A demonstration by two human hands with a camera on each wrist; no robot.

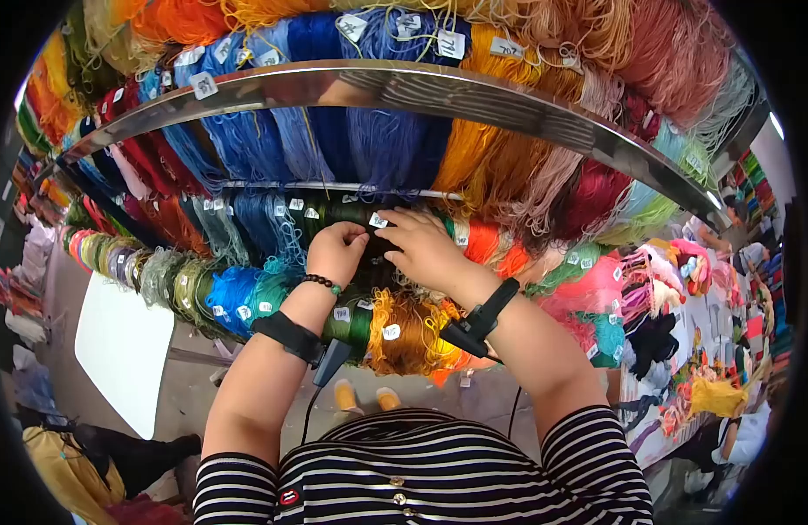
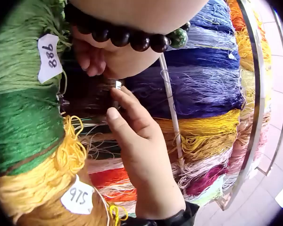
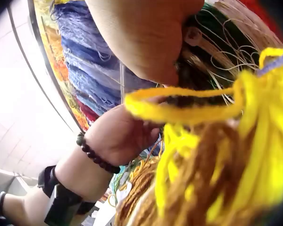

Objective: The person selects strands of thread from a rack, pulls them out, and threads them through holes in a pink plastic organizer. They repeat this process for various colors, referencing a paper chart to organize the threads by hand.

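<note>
My left hand [image 1: 336, 254] is bent over a dark brown thread skein [image 2: 82, 94], thumb and forefinger tips meeting there. What they pinch is hidden in the head view. Facing it, my right hand [image 1: 427, 251] reaches in with fingers only slightly bent and the thumb apart. A small white paper tag [image 1: 378, 220] lies at its fingertips; the left wrist view shows this tag [image 2: 118, 85] edge-on by the forefinger. Closer to my body hang a green skein [image 2: 23, 127] and a golden-yellow skein [image 1: 384, 313]. Bright yellow loops [image 3: 188, 106] partly cover the hands in the right wrist view.
A curved metal rail [image 1: 404, 83] crosses above the hands, with blue skeins [image 1: 391, 144] hanging behind it. A thin white rod [image 1: 334, 185] runs below. To the left stands a white board [image 1: 124, 354]; to the right, a table with colourful bundles [image 1: 653, 341]. Other people are at both sides.
</note>
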